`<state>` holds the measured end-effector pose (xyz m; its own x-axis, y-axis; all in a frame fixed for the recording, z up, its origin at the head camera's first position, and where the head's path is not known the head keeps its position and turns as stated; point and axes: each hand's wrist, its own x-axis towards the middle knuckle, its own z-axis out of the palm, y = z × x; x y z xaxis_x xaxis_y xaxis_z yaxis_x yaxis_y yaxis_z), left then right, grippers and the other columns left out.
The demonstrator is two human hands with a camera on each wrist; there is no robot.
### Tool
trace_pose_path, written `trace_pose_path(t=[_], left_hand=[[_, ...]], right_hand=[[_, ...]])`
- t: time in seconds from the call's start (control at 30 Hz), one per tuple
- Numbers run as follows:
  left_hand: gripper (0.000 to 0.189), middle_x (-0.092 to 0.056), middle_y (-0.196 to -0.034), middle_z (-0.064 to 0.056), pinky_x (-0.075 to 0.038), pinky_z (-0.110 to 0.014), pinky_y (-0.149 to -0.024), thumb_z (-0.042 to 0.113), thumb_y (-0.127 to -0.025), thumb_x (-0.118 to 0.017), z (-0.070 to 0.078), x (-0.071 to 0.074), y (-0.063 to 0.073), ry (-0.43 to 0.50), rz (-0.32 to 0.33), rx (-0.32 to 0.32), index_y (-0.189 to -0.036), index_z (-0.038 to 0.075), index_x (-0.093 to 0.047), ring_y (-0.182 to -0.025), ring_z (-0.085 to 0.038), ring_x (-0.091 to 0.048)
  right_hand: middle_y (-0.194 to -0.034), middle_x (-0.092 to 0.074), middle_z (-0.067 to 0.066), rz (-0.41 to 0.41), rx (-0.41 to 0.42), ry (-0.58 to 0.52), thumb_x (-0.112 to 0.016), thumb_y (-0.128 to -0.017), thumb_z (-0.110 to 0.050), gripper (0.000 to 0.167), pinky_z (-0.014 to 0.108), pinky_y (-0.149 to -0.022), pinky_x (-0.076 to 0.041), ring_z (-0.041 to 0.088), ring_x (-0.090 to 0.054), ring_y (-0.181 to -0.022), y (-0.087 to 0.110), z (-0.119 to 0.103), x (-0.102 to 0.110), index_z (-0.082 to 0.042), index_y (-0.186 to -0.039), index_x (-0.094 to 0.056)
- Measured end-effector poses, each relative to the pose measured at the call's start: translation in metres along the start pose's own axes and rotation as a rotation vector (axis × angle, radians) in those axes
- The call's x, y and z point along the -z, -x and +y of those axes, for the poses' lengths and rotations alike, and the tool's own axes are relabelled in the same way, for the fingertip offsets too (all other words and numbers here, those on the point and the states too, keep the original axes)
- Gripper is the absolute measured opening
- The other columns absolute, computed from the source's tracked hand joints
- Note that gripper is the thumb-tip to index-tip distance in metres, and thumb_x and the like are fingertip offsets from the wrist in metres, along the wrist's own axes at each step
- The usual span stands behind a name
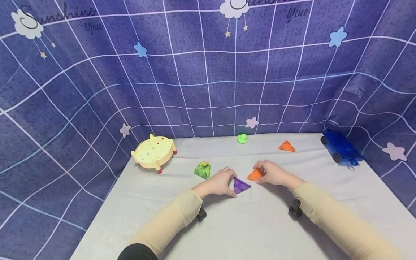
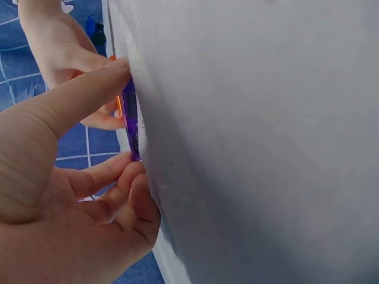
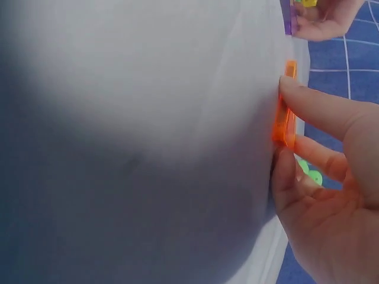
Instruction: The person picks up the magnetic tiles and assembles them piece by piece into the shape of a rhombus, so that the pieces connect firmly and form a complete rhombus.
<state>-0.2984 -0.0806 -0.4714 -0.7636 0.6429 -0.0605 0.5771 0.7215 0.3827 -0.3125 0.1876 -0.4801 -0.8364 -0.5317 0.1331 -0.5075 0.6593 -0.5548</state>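
Observation:
Between its thumb and fingers, my left hand [image 1: 218,183] grips a purple see-through triangle tile [image 1: 241,186] by its left side, low over the white cloth. Just to the right, my right hand [image 1: 272,172] pinches an orange triangle tile [image 1: 254,175]. The two tiles point toward each other with a small gap between them. Seen edge-on in the left wrist view, the purple tile [image 2: 131,121] spans from thumb to fingertips. The right wrist view likewise shows the orange tile [image 3: 285,112] edge-on, held by thumb and fingers.
A green, many-sided tile piece [image 1: 203,170] sits left of my left hand. Further back are a yellow round pegged toy [image 1: 154,150], a green duck [image 1: 242,138], another orange triangle tile [image 1: 287,146] and a blue wheeled toy [image 1: 341,146]. A blue patterned curtain [image 1: 208,94] surrounds the table.

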Motion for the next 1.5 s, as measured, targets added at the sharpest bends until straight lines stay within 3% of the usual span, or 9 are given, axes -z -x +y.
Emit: trace_pose_path(t=[0.23, 0.73, 0.97, 1.2, 1.5], left_hand=[[0.069, -0.057, -0.11, -0.004, -0.047, -0.03, -0.092, 0.037, -0.07, -0.094, 0.002, 0.0, -0.001, 0.0, 0.009, -0.013, -0.122, 0.006, -0.06, -0.099, -0.019, -0.054], [0.07, -0.054, -0.101, -0.002, -0.048, -0.027, -0.084, 0.04, -0.068, -0.095, 0.005, -0.005, -0.004, -0.005, 0.051, 0.019, -0.117, 0.004, -0.061, -0.09, -0.013, -0.051], [0.074, -0.052, -0.099, -0.002, -0.048, -0.029, -0.081, 0.044, -0.067, -0.095, 0.004, -0.005, -0.004, -0.015, 0.074, 0.055, -0.117, 0.004, -0.059, -0.087, -0.015, -0.051], [0.087, -0.056, -0.117, -0.008, -0.048, -0.032, -0.093, 0.044, -0.068, -0.094, 0.002, -0.005, -0.005, 0.001, 0.052, 0.028, -0.136, 0.004, -0.056, -0.102, -0.02, -0.055], [0.075, -0.057, -0.113, -0.006, -0.047, -0.031, -0.094, 0.037, -0.068, -0.096, -0.003, -0.001, -0.008, 0.049, 0.061, 0.001, -0.125, 0.007, -0.058, -0.103, -0.018, -0.054]], right_hand=[[-0.095, -0.056, 0.011, 0.023, -0.058, 0.014, -0.092, -0.072, -0.017, 0.045, 0.044, -0.081, -0.047, 0.026, -0.051, -0.09, -0.015, -0.009, -0.007, -0.005, -0.101, -0.06], [-0.091, -0.066, 0.009, 0.029, -0.03, -0.074, -0.084, -0.081, -0.004, 0.038, 0.04, -0.076, -0.051, 0.021, -0.059, -0.082, -0.025, -0.018, -0.017, -0.002, -0.108, -0.058], [-0.082, -0.063, 0.009, 0.067, 0.038, -0.115, -0.082, -0.08, 0.003, 0.037, 0.036, -0.071, -0.05, 0.018, -0.058, -0.075, -0.023, -0.024, -0.018, 0.0, -0.108, -0.058], [-0.086, -0.06, 0.005, 0.095, 0.074, -0.106, -0.081, -0.078, 0.009, 0.043, 0.033, -0.068, -0.05, 0.016, -0.057, -0.075, -0.026, -0.025, -0.022, -0.004, -0.112, -0.058], [-0.078, -0.062, -0.001, 0.071, 0.14, -0.105, -0.08, -0.078, 0.009, 0.048, 0.033, -0.069, -0.051, 0.012, -0.058, -0.071, -0.026, -0.029, -0.023, -0.004, -0.118, -0.058]])
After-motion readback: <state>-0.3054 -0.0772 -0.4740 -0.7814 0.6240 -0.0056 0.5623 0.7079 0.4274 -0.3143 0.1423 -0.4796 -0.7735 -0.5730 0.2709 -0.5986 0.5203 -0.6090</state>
